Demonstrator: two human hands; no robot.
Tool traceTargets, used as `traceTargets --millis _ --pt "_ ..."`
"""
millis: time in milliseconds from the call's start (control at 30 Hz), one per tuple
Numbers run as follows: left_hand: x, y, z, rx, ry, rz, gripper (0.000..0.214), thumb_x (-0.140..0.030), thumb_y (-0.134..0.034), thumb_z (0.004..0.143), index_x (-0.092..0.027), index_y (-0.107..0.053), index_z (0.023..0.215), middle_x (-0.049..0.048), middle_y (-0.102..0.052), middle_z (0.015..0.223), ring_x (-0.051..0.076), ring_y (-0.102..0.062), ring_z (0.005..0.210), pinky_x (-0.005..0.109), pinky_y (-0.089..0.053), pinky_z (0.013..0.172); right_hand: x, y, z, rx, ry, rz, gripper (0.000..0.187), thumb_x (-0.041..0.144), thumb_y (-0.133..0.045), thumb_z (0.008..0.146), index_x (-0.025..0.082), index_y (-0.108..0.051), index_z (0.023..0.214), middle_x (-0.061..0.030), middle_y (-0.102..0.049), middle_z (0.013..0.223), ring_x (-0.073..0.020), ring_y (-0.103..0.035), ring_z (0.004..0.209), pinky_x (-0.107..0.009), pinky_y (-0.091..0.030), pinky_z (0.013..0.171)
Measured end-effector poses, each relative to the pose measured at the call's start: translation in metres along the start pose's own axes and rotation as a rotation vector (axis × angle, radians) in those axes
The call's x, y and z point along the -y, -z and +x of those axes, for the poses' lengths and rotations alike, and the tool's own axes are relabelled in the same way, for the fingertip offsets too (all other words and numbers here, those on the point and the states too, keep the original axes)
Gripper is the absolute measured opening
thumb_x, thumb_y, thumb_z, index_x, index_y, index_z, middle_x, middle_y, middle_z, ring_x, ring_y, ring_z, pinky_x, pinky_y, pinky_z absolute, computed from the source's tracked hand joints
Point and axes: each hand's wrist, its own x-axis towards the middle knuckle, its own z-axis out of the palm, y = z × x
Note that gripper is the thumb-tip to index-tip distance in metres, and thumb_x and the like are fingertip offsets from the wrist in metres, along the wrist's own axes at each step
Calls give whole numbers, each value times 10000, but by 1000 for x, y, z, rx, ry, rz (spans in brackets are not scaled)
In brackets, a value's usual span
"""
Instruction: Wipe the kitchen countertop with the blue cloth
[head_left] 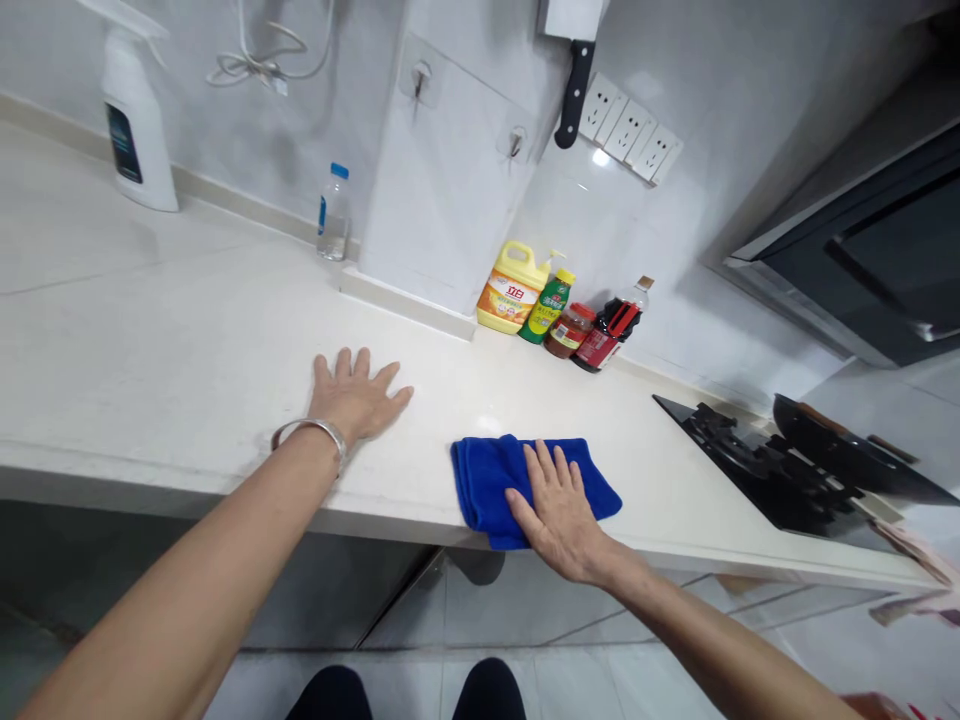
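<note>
My left hand (358,398), a silver bangle on its wrist, rests palm down on the white countertop (225,370) with fingers spread. To the right, my right hand (559,510) presses flat on a folded blue cloth (491,485); its fingers are stretched out rather than wrapped round it. One edge of the cloth hangs slightly over the counter's front edge. Behind the cloth, against the wall, stand a yellow jug of dish soap (512,290), a green bottle with a yellow cap (549,307), a red-lidded jar (570,330) and a dark sauce bottle (607,335).
A gas stove (742,455) with a black wok (832,435) sits at the right. Along the back left are a white spray bottle (139,130) and a clear water bottle (334,215). A black-handled cleaver (575,95) hangs beside wall sockets (630,130).
</note>
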Motion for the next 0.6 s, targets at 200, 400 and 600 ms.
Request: traceTargets --millis 200,400,600 --pt "-1 -1 2 -6 6 -26 658 -573 -251 1000 -294 -311 1593 120 -154 1705 403 -76 1565 630 -52 1242 47 16 49 15 252 39 872 688 -248 999 106 -164 1642 -150 -75 1703 -402 -37 1568 -621 -86 1259" --pt "1 0 -1 -113 -19 -90 570 -383 -202 1018 -285 -526 1476 155 -342 1627 433 -229 1518 670 -157 1201 81 19 126 -16 342 57 810 645 -272 1011 143 -191 1641 -108 -119 1713 -389 -77 1570 -578 -92 1268" --pt "1 -1 6 -270 -28 -174 517 -321 -229 1012 -180 -671 1241 161 -624 1318 383 -479 1326 641 -299 1159 92 16 201 -51 292 82 796 666 -239 1008 178 -210 1636 -82 -160 1712 -384 -113 1564 -567 -114 1261"
